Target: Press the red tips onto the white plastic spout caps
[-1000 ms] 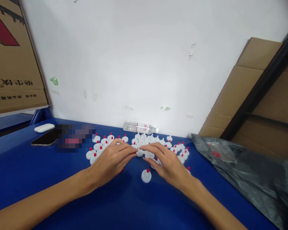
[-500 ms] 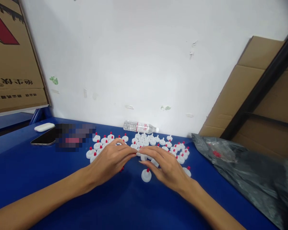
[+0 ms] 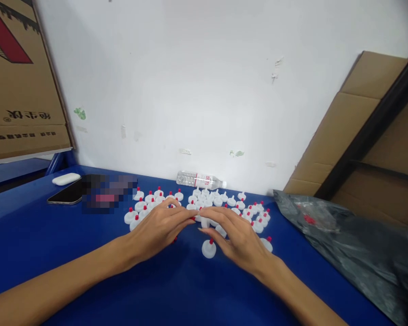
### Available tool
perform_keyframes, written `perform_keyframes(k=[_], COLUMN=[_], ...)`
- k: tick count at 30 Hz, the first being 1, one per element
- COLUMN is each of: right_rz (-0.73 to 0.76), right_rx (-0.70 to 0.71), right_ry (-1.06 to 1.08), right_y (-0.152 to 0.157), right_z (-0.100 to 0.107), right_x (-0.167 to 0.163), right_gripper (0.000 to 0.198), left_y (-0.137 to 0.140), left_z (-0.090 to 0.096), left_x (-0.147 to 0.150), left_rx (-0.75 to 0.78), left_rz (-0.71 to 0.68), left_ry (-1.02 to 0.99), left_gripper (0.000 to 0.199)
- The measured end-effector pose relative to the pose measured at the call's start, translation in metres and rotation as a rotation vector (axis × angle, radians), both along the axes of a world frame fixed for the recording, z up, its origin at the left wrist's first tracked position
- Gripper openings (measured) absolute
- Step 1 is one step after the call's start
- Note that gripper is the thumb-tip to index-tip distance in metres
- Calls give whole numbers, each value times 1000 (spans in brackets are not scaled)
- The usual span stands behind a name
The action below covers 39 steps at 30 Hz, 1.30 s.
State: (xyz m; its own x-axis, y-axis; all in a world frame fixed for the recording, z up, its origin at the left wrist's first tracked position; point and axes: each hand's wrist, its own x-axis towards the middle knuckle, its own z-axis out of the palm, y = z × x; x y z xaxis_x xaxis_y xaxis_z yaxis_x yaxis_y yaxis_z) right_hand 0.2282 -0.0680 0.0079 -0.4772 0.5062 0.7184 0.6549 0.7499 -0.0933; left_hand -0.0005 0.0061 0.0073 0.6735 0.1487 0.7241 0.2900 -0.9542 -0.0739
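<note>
"Right hand (image 3: 238,232) and left hand (image 3: 159,222) are nearly meeting above the blue counter (image 3: 177,285). What are they gripping?"

"One white cap (image 3: 205,222) is sitting between the right's fingers and thumb, clamped, just in front of the loose caps (image 3: 218,201). Beside it, the left is pinching what is looking like a red tip (image 3: 192,218)."

"How is the white cap likely handling?"

"Light and stiff, I'm guessing: thin plastic, more prone to slipping than cracking. I'd be holding it by the broad round base, leaving its narrow end free."

"And the red tip?"

"Smaller, nearly weightless, probably a little rubbery. Fingertips on its sides are suiting it; hard squeezing is risking a slip."
</note>
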Motion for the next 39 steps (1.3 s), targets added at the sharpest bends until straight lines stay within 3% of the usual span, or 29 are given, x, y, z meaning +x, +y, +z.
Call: perform_keyframes(k=[4,8,12,21,34,39], right_rz=[12,16,26,59,82,39], right_rx=[-44,-69,-62,-12,173,163], right_ry=[38,41,64,61,-57,-20], right_y=[0,-1,-3,-3,-7,-6], right_z=[0,0,1,-5,-7,-3], right_x=[-2,-4,-7,-5,-7,-9], right_gripper=[36,23,17,24,20,19], left_y=[-1,-5,-8,-16,-19,-20], left_z=[-1,0,2,5,-1,6], left_x=[1,-1,-2,1,-1,2], left_rx=[-50,-203,-299,-289,-443,-367], left_rz=[31,35,6,-29,2,-37], left_ry=[68,214,224,178,290,224], left_gripper=[20,26,25,25,22,26])
